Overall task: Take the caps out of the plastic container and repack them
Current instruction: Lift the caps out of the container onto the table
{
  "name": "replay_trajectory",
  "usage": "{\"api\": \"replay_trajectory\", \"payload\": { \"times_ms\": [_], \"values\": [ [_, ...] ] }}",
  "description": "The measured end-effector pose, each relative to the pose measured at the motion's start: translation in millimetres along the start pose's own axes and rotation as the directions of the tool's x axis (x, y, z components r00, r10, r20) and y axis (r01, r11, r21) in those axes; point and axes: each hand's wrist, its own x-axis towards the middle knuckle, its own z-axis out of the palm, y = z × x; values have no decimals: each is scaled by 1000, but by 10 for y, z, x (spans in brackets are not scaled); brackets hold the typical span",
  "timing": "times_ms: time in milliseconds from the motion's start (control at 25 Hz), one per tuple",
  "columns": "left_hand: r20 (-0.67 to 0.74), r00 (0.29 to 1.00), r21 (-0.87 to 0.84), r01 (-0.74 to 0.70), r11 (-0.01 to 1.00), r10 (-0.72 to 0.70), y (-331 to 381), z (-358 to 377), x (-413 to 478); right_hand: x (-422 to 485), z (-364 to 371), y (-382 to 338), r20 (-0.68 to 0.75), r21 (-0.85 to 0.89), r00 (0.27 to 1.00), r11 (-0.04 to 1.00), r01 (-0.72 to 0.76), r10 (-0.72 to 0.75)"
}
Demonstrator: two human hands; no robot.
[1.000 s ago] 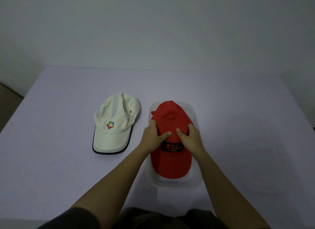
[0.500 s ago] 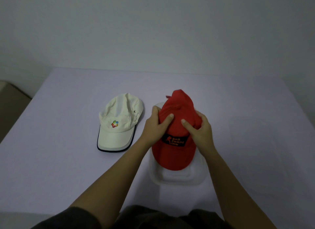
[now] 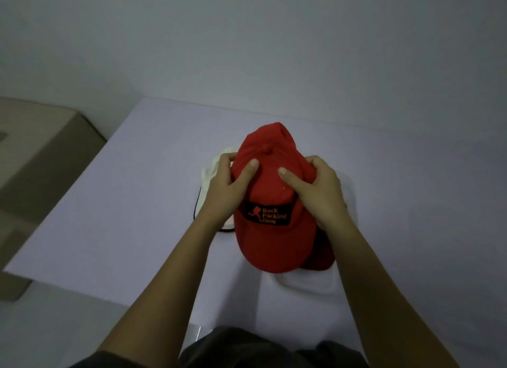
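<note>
A red cap (image 3: pixel 270 238) with a black patch on its front is lifted above the table, brim toward me. My left hand (image 3: pixel 227 189) grips its left side and my right hand (image 3: pixel 319 192) grips its right side, thumbs on the crown. Under and behind it lies the clear plastic container (image 3: pixel 307 284), partly hidden; a darker red shape (image 3: pixel 319 254) shows inside it below the brim. A cream cap (image 3: pixel 211 175) lies on the table to the left, mostly covered by my left hand and the red cap.
The pale table (image 3: pixel 137 203) ends at a left edge, with floor and a beige surface (image 3: pixel 41 153) beyond it. A plain wall rises behind the table. Dark clothing (image 3: pixel 247 348) shows at the bottom.
Both hands have raised the red cap up out of the container and a little to the left, so it now overlaps the cream cap. The camera has swung right and closer.
</note>
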Motion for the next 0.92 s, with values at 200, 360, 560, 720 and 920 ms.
{"api": "replay_trajectory", "payload": {
  "times_ms": [200, 360, 560, 720, 920],
  "values": [
    [85, 978, 145, 178, 973, -191, -472, -751, -114, -117, 847, 488, 88, 266, 958, 920, -287, 273],
    [124, 932, 231, 306, 924, -339, -869, -981, -176, -304, 1217, 789, 136, 209, 929, 907, -365, 343],
    [89, 940, 224, 305, 926, -331, -1017, -997, -57, -197, 1337, 974, 139, -120, 960, 967, -225, 241],
    [41, 966, 208, 243, 948, -256, -1102, -1079, 12, -126, 1375, 928, 199, -276, 975, 960, -45, 103],
    [20, 981, -9, 195, 981, -195, -1060, -1365, 31, -110, 1523, 767, 300, -190, 954, 981, 46, 13]
  ]
}}
